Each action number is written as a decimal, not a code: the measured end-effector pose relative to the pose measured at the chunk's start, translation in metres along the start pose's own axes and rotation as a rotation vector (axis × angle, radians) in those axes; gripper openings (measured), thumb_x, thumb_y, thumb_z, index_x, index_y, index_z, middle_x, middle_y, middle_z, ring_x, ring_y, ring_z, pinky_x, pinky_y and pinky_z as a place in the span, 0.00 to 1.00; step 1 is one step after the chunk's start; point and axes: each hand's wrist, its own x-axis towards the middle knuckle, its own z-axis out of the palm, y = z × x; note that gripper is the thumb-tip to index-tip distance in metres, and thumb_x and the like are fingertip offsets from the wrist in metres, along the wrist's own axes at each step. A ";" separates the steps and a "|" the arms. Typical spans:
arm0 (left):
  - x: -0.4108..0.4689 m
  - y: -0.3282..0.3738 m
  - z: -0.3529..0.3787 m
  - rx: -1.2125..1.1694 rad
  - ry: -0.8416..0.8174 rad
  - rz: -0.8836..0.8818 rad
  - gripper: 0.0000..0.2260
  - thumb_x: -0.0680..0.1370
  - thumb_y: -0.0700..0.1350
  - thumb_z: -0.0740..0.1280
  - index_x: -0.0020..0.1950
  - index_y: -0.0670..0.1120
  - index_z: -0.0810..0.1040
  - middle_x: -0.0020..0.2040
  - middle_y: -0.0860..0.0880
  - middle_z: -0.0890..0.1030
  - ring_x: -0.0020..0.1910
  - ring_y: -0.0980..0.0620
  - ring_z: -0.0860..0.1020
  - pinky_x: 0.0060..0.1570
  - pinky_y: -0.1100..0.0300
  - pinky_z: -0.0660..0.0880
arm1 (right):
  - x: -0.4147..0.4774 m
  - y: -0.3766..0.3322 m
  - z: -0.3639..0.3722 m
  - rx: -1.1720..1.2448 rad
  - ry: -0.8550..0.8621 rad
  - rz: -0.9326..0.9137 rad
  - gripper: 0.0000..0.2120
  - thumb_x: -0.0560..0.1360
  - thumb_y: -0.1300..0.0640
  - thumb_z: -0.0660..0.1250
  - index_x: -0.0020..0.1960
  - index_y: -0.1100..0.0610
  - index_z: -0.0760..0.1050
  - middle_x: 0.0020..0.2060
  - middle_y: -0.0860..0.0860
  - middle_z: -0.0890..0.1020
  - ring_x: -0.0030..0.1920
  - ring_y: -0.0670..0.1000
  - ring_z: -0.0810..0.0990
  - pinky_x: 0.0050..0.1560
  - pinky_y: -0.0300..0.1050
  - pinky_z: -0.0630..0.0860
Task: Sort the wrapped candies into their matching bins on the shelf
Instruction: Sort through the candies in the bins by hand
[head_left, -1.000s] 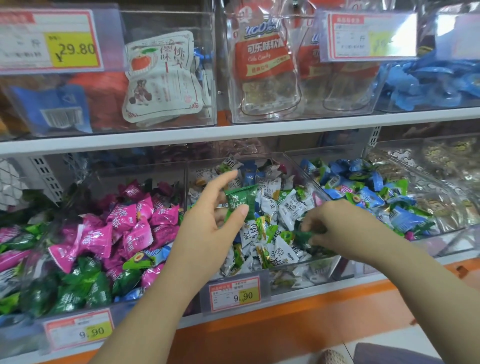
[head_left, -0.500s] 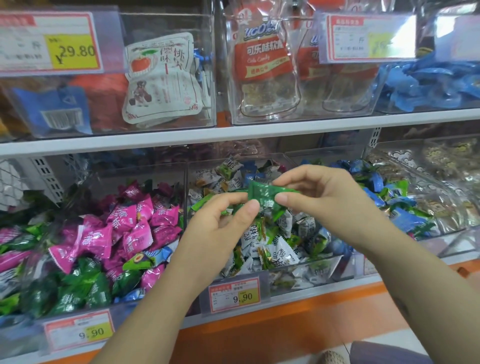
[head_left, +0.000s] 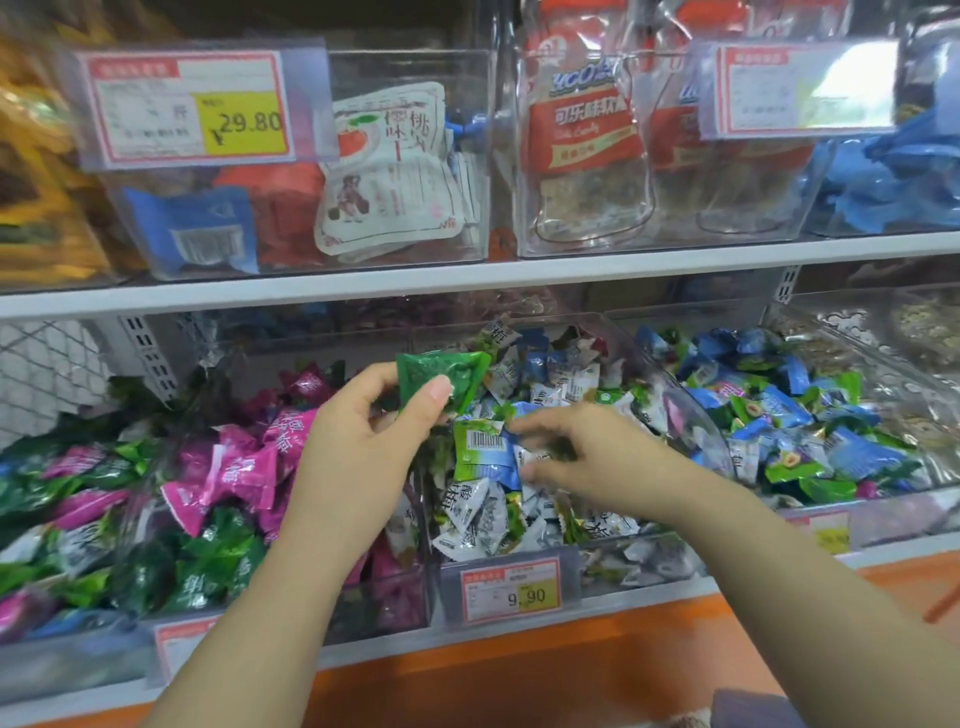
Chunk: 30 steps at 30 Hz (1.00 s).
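One green candy (head_left: 439, 382) sits pinched in my left hand (head_left: 358, 452) above the middle bin (head_left: 639, 566). Matching greens (head_left: 208, 566) lie leftward. My right hand (head_left: 587, 457) is half-curled, blurred; hold unclear.

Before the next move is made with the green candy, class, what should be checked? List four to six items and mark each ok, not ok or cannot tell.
1. Green candy securely held: ok, the left hand pinches it between thumb and fingers.
2. Matching wrappers located: ok, the green candies in the left bin look alike.
3. Way to that bin open: ok, nothing shows between.
4. Right hand free: cannot tell, its fingers are blurred over the middle bin.
5. Middle bin fully sorted: not ok, a green-and-blue barcoded candy lies among the white wrappers.
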 end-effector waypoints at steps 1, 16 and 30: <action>0.000 0.000 -0.002 0.000 0.005 -0.003 0.15 0.67 0.59 0.65 0.50 0.54 0.80 0.45 0.61 0.83 0.45 0.60 0.82 0.52 0.55 0.78 | 0.000 -0.001 0.000 -0.052 -0.032 0.000 0.14 0.76 0.52 0.67 0.62 0.51 0.76 0.55 0.46 0.81 0.50 0.41 0.78 0.50 0.35 0.73; -0.004 -0.003 -0.010 0.058 -0.020 -0.018 0.14 0.67 0.59 0.66 0.50 0.55 0.80 0.47 0.62 0.83 0.47 0.61 0.82 0.55 0.53 0.77 | 0.006 0.002 -0.009 -0.209 0.009 0.093 0.10 0.73 0.54 0.70 0.55 0.50 0.80 0.51 0.46 0.83 0.50 0.45 0.80 0.57 0.43 0.76; -0.002 -0.006 -0.026 0.148 0.035 -0.051 0.14 0.65 0.63 0.64 0.47 0.60 0.78 0.45 0.67 0.81 0.45 0.63 0.81 0.48 0.58 0.75 | 0.021 -0.002 0.010 -0.280 0.131 0.168 0.18 0.71 0.50 0.73 0.58 0.54 0.77 0.39 0.45 0.75 0.43 0.49 0.75 0.47 0.43 0.72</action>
